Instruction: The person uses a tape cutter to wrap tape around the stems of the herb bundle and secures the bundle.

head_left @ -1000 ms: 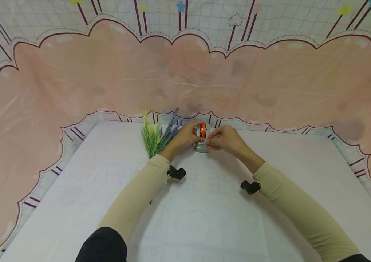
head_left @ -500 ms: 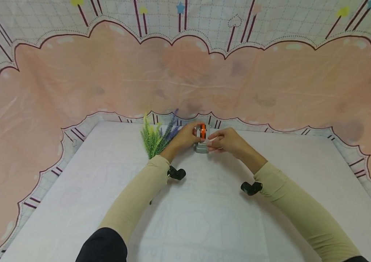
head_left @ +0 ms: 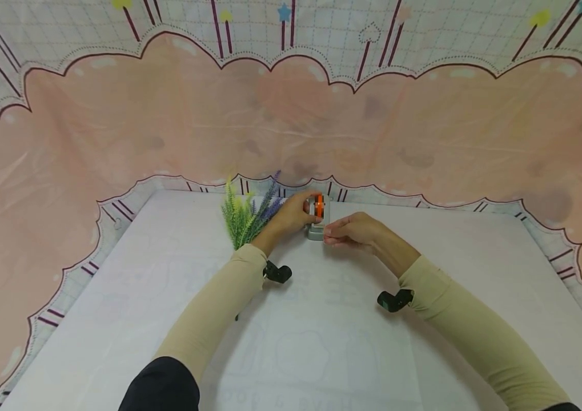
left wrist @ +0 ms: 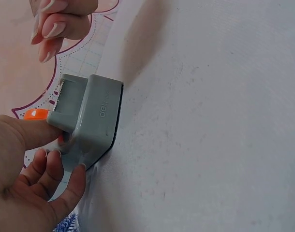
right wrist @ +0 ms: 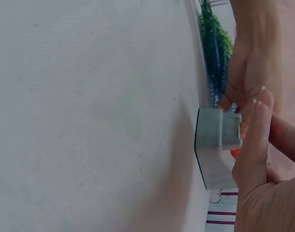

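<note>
A grey tape dispenser (head_left: 315, 233) with an orange core (head_left: 318, 205) stands near the table's far edge. My left hand (head_left: 289, 216) grips it from the left side, thumb by the serrated cutter end in the left wrist view. Just right of the dispenser is my right hand (head_left: 360, 231), its fingers fairly straight and close together. In the right wrist view, those fingers (right wrist: 258, 140) lie in front of part of the dispenser (right wrist: 213, 140). No strip of tape can be made out between the right fingertips.
Artificial green sprigs (head_left: 241, 220) and purple lavender sprigs (head_left: 270, 202) lie left of the dispenser, partly behind my left forearm. A white sheet (head_left: 301, 342) covers the table. Beyond it hangs a peach patterned cloth (head_left: 291, 125).
My right hand has moved slightly down toward me, and its fingers have gone from a pinch-like pose to straighter. My left hand and the tape dispenser stay in place.
</note>
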`<state>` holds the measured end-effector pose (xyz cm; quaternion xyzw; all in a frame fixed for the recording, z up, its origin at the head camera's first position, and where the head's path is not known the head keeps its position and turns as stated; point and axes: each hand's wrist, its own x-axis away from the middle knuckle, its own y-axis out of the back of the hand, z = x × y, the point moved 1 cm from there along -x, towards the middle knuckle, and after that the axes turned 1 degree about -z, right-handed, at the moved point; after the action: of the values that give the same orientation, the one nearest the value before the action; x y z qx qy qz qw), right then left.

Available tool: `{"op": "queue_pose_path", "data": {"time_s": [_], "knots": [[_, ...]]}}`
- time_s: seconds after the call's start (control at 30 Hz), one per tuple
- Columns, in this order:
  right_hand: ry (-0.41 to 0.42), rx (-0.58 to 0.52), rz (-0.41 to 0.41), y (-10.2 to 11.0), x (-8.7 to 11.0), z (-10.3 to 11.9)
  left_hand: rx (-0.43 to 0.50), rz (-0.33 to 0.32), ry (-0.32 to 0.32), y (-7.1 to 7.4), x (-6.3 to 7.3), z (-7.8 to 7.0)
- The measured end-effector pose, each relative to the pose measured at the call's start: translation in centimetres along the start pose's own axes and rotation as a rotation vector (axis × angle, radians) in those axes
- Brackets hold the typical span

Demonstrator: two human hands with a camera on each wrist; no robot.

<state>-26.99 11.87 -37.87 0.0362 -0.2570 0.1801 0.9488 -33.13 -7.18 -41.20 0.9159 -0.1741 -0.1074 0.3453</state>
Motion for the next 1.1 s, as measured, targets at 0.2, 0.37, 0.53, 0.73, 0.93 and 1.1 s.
{"op": "queue_pose_path", "data": {"time_s": [0.2, 0.37, 0.53, 0.73, 0.93, 1.1], "knots": [[-0.001, 0.004, -0.001, -0.1, 0.4, -0.4, -0.011, 0.0, -0.011, 0.0, -0.1, -0.1], [-0.006, -0.006, 0.01, -0.3, 0.5, -0.8, -0.018, -0.009, -0.016, 0.0, -0.2, -0.1], [0.003, -0.011, 0.035, -0.5, 1.0, -1.0, -0.015, -0.025, -0.038, -0.1, -0.2, 0.0], [0.02, -0.025, 0.052, -0.5, 1.3, -1.6, -0.02, -0.03, -0.043, -0.1, -0.1, 0.0], [0.026, -0.03, 0.085, -0.7, 1.7, -2.2, -0.021, -0.024, -0.044, -0.1, -0.1, -0.1], [0.016, -0.042, 0.104, -0.9, 2.0, -2.7, -0.007, -0.021, -0.034, -0.1, 0.0, -0.2]]}}
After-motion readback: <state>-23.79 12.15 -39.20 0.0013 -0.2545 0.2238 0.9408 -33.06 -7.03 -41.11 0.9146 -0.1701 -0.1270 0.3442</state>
